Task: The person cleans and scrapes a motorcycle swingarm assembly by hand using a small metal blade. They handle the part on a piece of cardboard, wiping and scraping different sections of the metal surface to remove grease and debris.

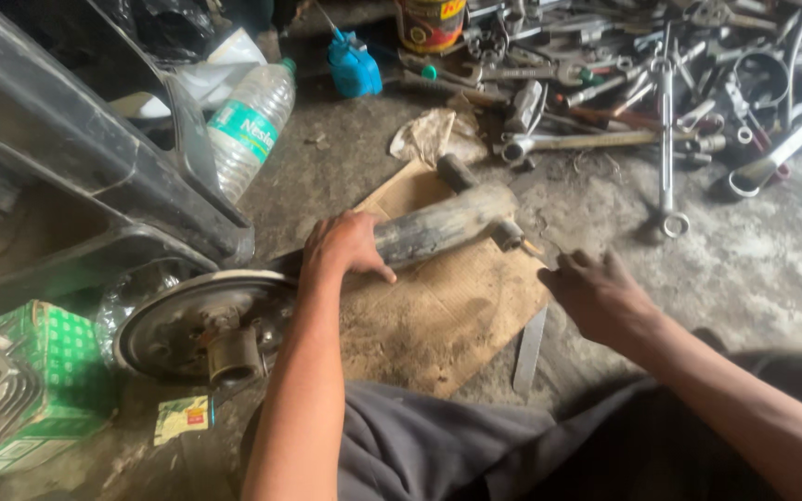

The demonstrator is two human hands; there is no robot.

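Steadying the axle tube (443,225): left hand (341,246) is gripping it, right hand (596,292) is hovering loose near its tip; next needs a tool.
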